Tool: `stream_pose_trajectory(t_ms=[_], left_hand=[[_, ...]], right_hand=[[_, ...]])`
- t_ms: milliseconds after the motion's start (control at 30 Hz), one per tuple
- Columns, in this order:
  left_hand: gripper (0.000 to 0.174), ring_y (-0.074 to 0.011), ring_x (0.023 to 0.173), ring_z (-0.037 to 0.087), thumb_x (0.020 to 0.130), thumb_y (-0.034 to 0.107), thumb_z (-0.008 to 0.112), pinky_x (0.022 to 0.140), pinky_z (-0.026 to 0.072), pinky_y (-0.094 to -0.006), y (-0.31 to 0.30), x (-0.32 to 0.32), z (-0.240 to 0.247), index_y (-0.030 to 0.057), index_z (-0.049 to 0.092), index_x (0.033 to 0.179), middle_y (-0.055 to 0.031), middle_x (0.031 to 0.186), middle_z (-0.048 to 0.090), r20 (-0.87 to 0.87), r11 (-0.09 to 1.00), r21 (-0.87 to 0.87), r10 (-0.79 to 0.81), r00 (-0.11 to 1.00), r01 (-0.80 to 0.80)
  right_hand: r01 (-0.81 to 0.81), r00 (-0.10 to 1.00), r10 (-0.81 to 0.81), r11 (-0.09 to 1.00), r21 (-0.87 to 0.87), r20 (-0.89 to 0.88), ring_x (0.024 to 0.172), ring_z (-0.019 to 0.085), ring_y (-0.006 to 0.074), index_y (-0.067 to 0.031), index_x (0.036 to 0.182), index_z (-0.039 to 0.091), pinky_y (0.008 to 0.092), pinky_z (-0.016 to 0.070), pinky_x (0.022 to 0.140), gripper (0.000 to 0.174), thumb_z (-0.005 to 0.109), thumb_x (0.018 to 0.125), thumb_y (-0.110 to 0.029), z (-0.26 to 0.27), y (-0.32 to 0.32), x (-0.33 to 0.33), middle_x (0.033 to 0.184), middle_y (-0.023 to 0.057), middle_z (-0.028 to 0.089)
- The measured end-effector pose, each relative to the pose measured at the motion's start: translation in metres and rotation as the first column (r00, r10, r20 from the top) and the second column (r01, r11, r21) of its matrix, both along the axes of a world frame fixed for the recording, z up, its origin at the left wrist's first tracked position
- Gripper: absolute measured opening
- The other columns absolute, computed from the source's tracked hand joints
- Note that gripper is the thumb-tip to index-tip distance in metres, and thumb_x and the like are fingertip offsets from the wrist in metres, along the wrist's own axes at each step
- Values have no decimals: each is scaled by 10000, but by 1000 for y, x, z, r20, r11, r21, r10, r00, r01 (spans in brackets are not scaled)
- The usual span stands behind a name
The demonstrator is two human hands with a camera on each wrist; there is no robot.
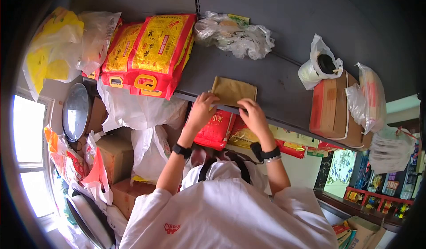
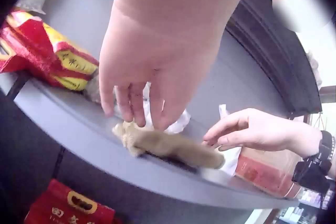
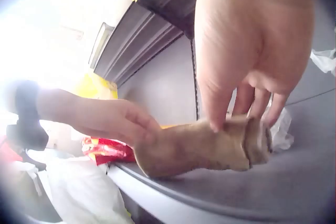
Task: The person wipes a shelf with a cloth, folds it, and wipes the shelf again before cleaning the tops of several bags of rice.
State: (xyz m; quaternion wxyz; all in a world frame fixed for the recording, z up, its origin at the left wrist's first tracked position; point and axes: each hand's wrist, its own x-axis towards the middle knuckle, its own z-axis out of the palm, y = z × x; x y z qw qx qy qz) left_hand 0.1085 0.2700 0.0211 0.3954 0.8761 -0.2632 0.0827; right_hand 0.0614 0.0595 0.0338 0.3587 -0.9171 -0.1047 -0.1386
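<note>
A folded tan-brown cloth (image 1: 234, 90) lies near the front edge of the dark grey shelf (image 1: 284, 87). My left hand (image 1: 203, 111) pinches its near left corner, seen in the right wrist view with fingers and thumb at the end of the cloth (image 3: 191, 148). At the right end, my right hand (image 1: 254, 116) holds the upper edge, thumb on the near side and fingers behind. Loose rolled layers show at one end of the cloth in the right wrist view. Both wrists wear black bands.
Red and yellow grain bags (image 1: 155, 45) stand left on the shelf. Clear plastic bags (image 1: 239, 36) lie behind the cloth. A cardboard box (image 1: 335, 107) and a bagged black-lidded container (image 1: 321, 67) sit to the right. More red packages (image 1: 216, 127) are below the shelf edge.
</note>
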Motion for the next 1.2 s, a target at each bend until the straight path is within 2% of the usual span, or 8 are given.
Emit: stream_pose_trajectory(t_ms=[100, 233, 333, 467, 733, 833, 1000, 1200], left_hand=[[269, -323, 1021, 534, 747, 22, 605, 879, 452, -387, 1, -14, 0, 62, 612, 1014, -124, 1071, 560, -127, 991, -122, 42, 991, -58], [265, -323, 1029, 539, 787, 29, 575, 897, 441, -379, 4, -22, 2, 56, 605, 1049, -127, 1110, 554, -124, 993, -94, 58, 991, -70], [264, -306, 1010, 557, 792, 30, 567, 877, 451, -369, 10, -27, 7, 43, 601, 1053, -137, 1080, 571, -167, 990, -117, 57, 984, -77], [255, -320, 944, 574, 790, 44, 578, 819, 471, -380, 36, -40, 4, 45, 600, 1043, -154, 1019, 578, -288, 981, -131, 100, 952, -143], [228, -241, 792, 633, 807, 4, 557, 695, 495, -317, 79, -36, 0, 41, 607, 1026, -127, 921, 634, -400, 938, -181, 204, 894, -295], [222, -243, 777, 629, 812, 11, 555, 692, 493, -320, 79, -21, 2, 41, 607, 1026, -122, 907, 636, -364, 953, -173, 172, 915, -248], [215, -254, 787, 631, 818, 23, 554, 703, 491, -330, 66, -15, -5, 29, 603, 1027, -135, 906, 637, -387, 963, -199, 94, 917, -183], [209, -252, 848, 649, 842, 56, 535, 721, 499, -335, 47, -31, -5, 19, 602, 1036, -147, 932, 647, -449, 986, -141, 16, 893, -88]], right_hand=[[59, 997, -62, 997, 56, 42, 1026, 553, 334, -60, 1083, 580, 392, 472, 854, 276, 600, 810, -94, -1, 9, -5, 1151, 120, 555], [5, 999, -6, 1000, 26, 32, 1129, 493, 349, -71, 1177, 540, 399, 433, 924, 356, 587, 827, -115, 3, 24, 23, 1260, 155, 486], [-72, 997, 80, 954, -291, 15, 1276, 337, 376, -85, 1289, 456, 480, 289, 1045, 436, 532, 877, -206, -18, 43, 50, 1370, 215, 364], [-51, 994, 84, 922, -383, 70, 1279, 332, 385, -100, 1315, 438, 543, 258, 1039, 477, 513, 875, -269, -33, 78, 64, 1381, 218, 350], [-139, 989, 147, 930, -340, -2, 1310, 283, 368, -161, 1314, 435, 529, 214, 1066, 532, 554, 840, -374, -30, 150, 130, 1397, 181, 341], [-125, 992, 108, 937, -325, -67, 1318, 278, 359, -187, 1298, 453, 536, 214, 1064, 535, 561, 826, -415, -33, 140, 146, 1408, 157, 339], [120, 993, -116, 919, -376, 35, 1319, 286, 343, -169, 1313, 444, 530, 215, 1062, 555, 511, 843, -456, -41, 85, 146, 1419, 141, 342], [281, 952, -305, 845, -456, 21, 1312, 296, 342, -160, 1342, 412, 523, 225, 1054, 558, 491, 866, -441, -41, 1, 100, 1418, 145, 344]])
